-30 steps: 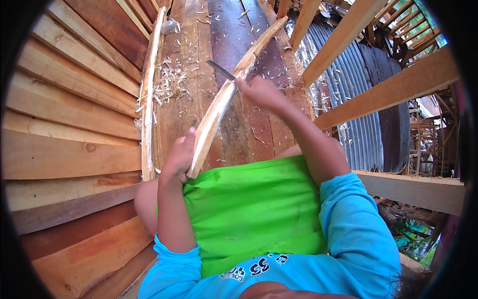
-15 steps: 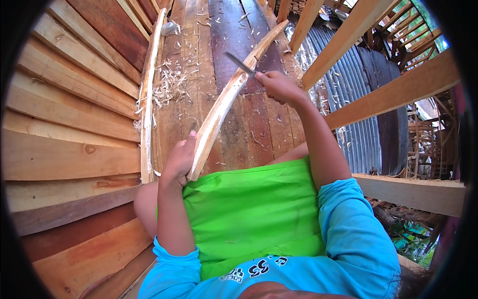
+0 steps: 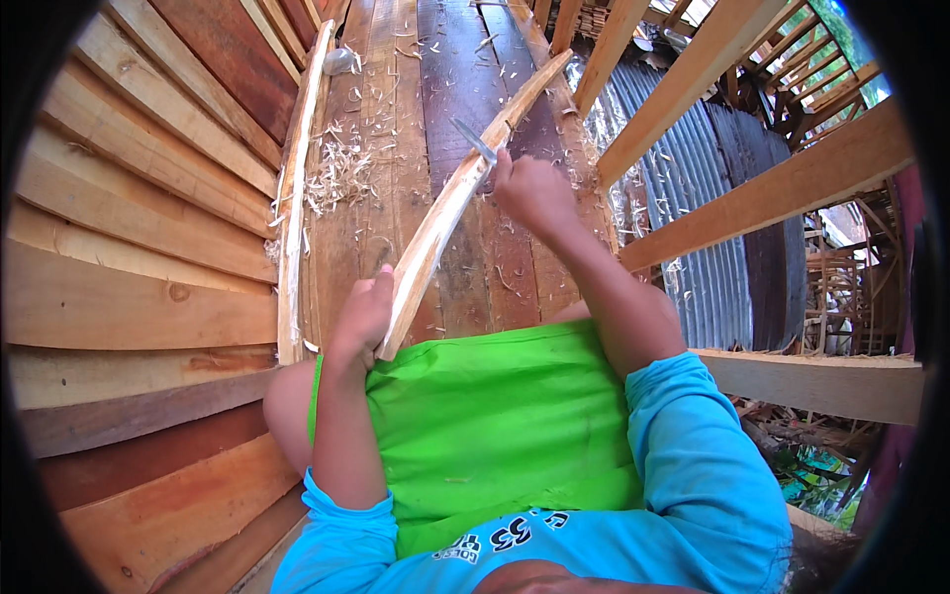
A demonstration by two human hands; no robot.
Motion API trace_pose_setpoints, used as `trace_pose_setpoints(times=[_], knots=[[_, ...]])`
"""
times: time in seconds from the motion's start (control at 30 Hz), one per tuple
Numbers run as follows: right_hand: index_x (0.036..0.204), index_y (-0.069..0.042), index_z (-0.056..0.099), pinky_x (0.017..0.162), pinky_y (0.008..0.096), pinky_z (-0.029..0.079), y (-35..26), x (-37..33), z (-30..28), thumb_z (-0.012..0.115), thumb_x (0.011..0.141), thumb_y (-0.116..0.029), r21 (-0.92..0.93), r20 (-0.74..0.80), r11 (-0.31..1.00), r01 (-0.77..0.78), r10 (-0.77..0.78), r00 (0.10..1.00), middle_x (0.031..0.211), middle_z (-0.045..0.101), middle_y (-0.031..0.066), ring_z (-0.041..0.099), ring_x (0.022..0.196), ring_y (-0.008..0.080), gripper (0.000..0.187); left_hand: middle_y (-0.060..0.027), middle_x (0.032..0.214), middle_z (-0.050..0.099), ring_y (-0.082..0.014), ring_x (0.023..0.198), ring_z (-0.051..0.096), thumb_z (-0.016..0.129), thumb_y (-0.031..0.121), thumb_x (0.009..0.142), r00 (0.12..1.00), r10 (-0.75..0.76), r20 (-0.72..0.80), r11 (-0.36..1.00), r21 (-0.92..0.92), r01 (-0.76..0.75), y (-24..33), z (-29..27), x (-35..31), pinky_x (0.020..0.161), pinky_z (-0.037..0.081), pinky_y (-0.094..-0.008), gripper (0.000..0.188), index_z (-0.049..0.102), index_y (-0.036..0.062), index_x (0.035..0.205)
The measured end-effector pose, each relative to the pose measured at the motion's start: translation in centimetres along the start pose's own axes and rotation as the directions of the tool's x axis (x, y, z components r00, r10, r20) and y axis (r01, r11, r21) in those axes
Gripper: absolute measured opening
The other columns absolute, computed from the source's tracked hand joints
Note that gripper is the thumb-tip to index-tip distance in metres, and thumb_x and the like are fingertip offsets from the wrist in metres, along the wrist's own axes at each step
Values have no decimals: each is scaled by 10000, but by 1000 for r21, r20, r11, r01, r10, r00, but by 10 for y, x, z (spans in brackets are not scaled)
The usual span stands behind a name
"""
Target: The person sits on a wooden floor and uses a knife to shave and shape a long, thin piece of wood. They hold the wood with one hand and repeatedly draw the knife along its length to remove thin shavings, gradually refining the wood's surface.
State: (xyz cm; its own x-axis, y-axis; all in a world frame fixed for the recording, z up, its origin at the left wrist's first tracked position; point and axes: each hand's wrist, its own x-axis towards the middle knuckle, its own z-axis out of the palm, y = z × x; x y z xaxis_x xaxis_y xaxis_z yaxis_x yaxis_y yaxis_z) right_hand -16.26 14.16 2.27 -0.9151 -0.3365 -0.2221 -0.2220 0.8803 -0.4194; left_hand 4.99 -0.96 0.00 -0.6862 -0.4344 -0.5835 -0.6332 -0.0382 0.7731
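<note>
A long, pale, roughly shaved wooden pole (image 3: 445,220) slants from my lap up toward the far right, its thick end near me. My left hand (image 3: 368,315) grips that thick end, thumb lying along the wood. In my right hand (image 3: 535,196) is a knife (image 3: 473,140), held by its handle. Its blade lies across the upper middle of the pole, pointing up and left. The fingers of my right hand are wrapped round the handle, which they mostly hide.
Wood shavings (image 3: 341,173) lie scattered over the plank floor (image 3: 396,129). A second pale pole (image 3: 294,218) rests along the plank wall (image 3: 148,287) on the left. Wooden railing bars (image 3: 772,188) stand on the right, with corrugated metal sheets (image 3: 698,228) beyond. Green cloth (image 3: 505,426) covers my lap.
My right hand has drawn the knife a little toward me and left along the pole, and the wrist has turned. My left hand keeps its grip, with the pole barely shifted.
</note>
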Motion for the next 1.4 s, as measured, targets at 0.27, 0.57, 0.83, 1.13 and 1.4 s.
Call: trace_pose_setpoints(times=[0.27,0.57,0.83,1.13,1.4], knots=[[936,8,680,886,503,482,6,-1,8,285,981,-345,-52,29,997,64,-63,998,948,668,265,647,950,411,532,-129,640,554,-239,618,549,358,459,998,996,39,-77,996,87,-33,-11,7,12,674,442,-416,600,588,-66,820],[862,6,686,763,496,523,0,0,14,287,972,-349,-31,8,995,97,-97,995,842,669,254,664,771,406,546,-126,661,563,-227,637,557,360,464,998,999,13,-41,994,112,-8,-11,6,17,673,450,-401,608,582,-72,816],[829,-9,696,719,471,535,-4,-5,10,295,974,-323,-41,17,994,105,-104,994,793,673,230,676,745,356,530,-106,673,574,-193,633,560,361,453,1007,1000,-6,-20,999,38,6,-10,4,12,644,459,-391,595,604,-64,841],[827,-8,692,694,474,533,-8,-11,1,273,987,-370,-35,68,997,74,-72,995,775,677,199,672,708,342,576,-97,697,591,-170,545,544,376,436,1014,997,-63,46,994,-91,67,0,5,4,540,468,-352,554,612,-55,912],[811,-16,695,684,482,530,-2,-9,12,307,974,-377,-73,-67,989,127,-132,989,795,684,213,682,729,373,555,-16,636,531,-106,436,462,370,430,1018,985,-111,129,967,-214,137,2,7,4,364,394,-261,506,655,14,984]])
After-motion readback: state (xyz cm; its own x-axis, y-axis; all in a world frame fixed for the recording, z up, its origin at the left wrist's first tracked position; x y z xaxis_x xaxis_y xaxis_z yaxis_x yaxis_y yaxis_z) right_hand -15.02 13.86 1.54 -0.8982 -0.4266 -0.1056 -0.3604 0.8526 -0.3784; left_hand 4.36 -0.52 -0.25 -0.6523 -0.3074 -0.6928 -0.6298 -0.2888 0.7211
